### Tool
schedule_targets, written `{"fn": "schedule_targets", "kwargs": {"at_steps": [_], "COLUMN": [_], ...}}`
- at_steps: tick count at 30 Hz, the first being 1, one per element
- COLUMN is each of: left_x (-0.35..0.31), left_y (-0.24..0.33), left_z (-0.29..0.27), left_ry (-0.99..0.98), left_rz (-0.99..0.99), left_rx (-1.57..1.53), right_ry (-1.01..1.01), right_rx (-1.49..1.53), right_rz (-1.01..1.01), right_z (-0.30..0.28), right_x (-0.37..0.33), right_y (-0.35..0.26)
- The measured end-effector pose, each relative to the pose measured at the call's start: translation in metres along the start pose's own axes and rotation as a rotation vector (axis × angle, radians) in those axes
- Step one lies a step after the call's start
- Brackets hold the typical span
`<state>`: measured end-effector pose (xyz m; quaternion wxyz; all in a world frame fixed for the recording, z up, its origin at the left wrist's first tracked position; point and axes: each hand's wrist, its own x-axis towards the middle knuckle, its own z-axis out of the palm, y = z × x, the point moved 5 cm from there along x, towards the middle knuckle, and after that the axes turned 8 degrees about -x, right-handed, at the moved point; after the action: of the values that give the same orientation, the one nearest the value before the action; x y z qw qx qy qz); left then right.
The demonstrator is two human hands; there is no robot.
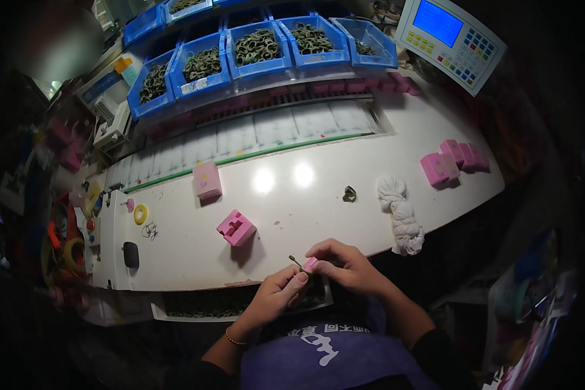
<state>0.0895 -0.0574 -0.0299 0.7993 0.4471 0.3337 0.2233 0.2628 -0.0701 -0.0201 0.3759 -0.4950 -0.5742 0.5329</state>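
Close together at the table's front edge, my two hands meet over a small pink piece. My left hand (279, 289) is closed, thumb and fingers pinching a dark greenish metal piece whose thin stem (294, 259) sticks up. Fingers bent, my right hand (346, 265) grips the pink piece (311, 262) against it; the exact contact is partly hidden. Ahead to the left sits a pink block (243, 233) with a cut-out hollow in its top. Behind it stands a paler pink block (208, 184). A small dark metal ring-like part (350, 194) lies to the right.
An open drawer (159, 309) of dark pieces is under the table edge. Blue bins (261, 66) of similar parts line the back. A twisted white cloth (403, 218) and several pink blocks (435, 170) lie right. A keypad console (452, 40) stands back right; yellow tape (140, 214) left.
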Motion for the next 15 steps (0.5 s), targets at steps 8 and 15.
{"fn": "schedule_targets", "kwargs": {"at_steps": [8,15], "left_x": [0.009,0.009], "left_y": [-0.008,-0.005], "left_z": [-0.002,-0.010], "left_ry": [0.047,0.009], "left_rz": [-0.024,-0.049], "left_rx": [-0.117,-0.235], "right_ry": [0.082,0.207], "right_rx": [-0.102,0.002], "right_rz": [-0.077,-0.146], "right_z": [0.000,-0.019], "right_x": [0.025,0.052], "right_y": [0.003,0.020]}}
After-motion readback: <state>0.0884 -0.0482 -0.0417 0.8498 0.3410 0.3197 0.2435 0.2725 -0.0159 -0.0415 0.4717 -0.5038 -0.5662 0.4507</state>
